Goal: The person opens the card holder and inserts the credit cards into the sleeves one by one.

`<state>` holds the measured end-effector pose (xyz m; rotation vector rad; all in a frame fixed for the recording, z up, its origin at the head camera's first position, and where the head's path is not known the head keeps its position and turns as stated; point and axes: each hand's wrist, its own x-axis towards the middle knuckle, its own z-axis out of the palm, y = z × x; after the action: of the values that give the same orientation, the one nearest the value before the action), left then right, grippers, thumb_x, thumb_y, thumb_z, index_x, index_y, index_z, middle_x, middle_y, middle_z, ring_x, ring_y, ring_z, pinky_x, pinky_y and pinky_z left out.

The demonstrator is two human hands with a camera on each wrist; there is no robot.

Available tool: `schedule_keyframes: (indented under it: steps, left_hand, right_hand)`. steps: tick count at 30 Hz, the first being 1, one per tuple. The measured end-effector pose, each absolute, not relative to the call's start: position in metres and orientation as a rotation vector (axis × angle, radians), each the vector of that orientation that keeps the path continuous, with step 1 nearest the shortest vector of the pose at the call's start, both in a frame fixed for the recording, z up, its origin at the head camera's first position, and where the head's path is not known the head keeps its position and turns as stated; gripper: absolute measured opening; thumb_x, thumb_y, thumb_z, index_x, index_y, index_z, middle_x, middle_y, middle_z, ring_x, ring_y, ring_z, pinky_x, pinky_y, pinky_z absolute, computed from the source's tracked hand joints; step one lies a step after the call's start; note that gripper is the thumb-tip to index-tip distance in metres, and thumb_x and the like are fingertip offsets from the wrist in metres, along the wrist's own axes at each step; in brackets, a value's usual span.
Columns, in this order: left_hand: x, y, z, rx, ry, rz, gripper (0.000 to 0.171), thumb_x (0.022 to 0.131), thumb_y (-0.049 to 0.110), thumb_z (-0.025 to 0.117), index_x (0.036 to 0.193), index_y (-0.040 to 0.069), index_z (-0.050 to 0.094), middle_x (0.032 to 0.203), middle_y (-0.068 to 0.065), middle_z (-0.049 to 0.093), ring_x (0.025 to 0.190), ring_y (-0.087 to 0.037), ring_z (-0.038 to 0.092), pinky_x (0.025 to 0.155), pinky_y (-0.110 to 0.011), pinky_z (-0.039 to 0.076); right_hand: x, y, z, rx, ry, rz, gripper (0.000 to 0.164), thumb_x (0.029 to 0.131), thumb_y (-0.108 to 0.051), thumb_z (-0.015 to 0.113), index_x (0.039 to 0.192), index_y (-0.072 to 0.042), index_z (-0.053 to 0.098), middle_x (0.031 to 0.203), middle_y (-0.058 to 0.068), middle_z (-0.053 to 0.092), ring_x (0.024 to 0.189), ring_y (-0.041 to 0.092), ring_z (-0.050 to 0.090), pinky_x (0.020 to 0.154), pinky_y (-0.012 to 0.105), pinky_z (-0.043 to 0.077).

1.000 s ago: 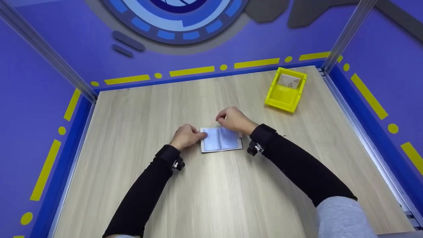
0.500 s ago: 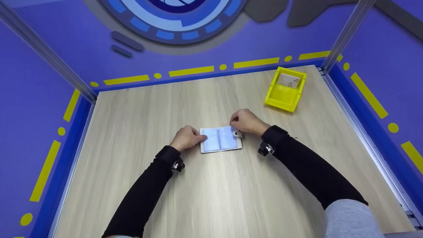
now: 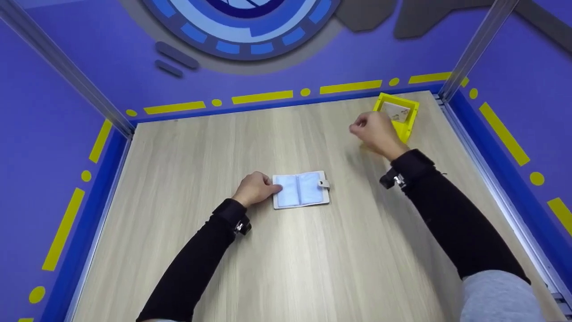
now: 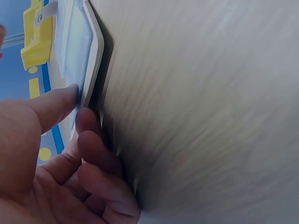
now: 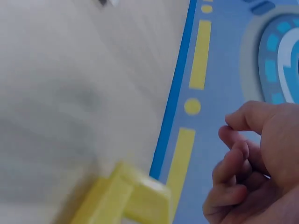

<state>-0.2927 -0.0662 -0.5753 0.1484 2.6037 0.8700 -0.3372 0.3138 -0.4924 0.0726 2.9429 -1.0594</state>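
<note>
A small card holder (image 3: 309, 188) lies opened flat on the table, with clear bluish plastic sleeves, a pale cover and a snap strap at its right side. My left hand (image 3: 255, 188) pinches its left edge; in the left wrist view the thumb (image 4: 60, 105) presses on the sleeve while the fingers curl at the cover's edge. Up in the air at the near left of the yellow bin (image 3: 405, 134) is my right hand (image 3: 377, 133), fingers loosely curled. Nothing shows between thumb and fingertips in the right wrist view. A pale card with a small print (image 3: 396, 112) leans inside the bin.
The wood-grain table (image 3: 214, 147) is bordered by blue-purple panels (image 3: 286, 67) at the back and both sides. Metal posts stand in the rear corners. The bin sits near the back right corner.
My right hand has left the card holder's top right edge and moved right and away, to over the bin's near side. The strap is now uncovered. My left hand keeps its hold.
</note>
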Motion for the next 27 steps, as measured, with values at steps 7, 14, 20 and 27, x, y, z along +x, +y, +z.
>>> schedule_keyframes:
  steps: [7,14,20,27]
  left_hand:
    - [-0.291,-0.070,-0.576,0.121,2.611,0.863,0.042,0.097,0.042,0.083,0.069,0.021,0.060,0.067,0.009,0.050,0.066,-0.013,0.048,0.060,-0.028,0.034]
    - [-0.292,-0.068,-0.575,0.140,2.611,0.867,0.045,0.097,0.042,0.083,0.067,0.022,0.058,0.064,0.010,0.049,0.063,-0.011,0.047,0.058,-0.027,0.033]
    - [-0.291,-0.066,-0.575,0.152,2.625,0.850,0.046,0.098,0.043,0.083,0.066,0.022,0.057,0.064,0.011,0.048,0.063,-0.011,0.047,0.059,-0.028,0.034]
    - [-0.289,-0.065,-0.574,0.173,2.646,0.873,0.043,0.097,0.043,0.083,0.069,0.022,0.059,0.067,0.010,0.050,0.066,-0.012,0.048,0.062,-0.028,0.035]
  right_hand:
    - [-0.366,0.352,-0.478,0.258,2.988,-0.815,0.036,0.108,-0.031,0.063,0.124,-0.001,0.076,0.122,0.020,0.072,0.106,0.032,0.062,0.092,0.044,0.051]
    - [-0.390,0.395,-0.485,0.326,3.038,-0.627,0.039,0.111,-0.030,0.062,0.120,0.004,0.076,0.119,0.024,0.072,0.105,0.037,0.062,0.091,0.050,0.052]
    - [-0.398,0.424,-0.503,0.247,3.162,-0.309,0.031,0.106,-0.020,0.067,0.107,0.010,0.075,0.107,0.030,0.073,0.104,0.048,0.065,0.100,0.064,0.053]
    - [-0.404,0.439,-0.512,0.324,3.160,-0.169,0.030,0.106,-0.017,0.065,0.110,0.011,0.071,0.121,0.037,0.067,0.126,0.057,0.057,0.119,0.069,0.043]
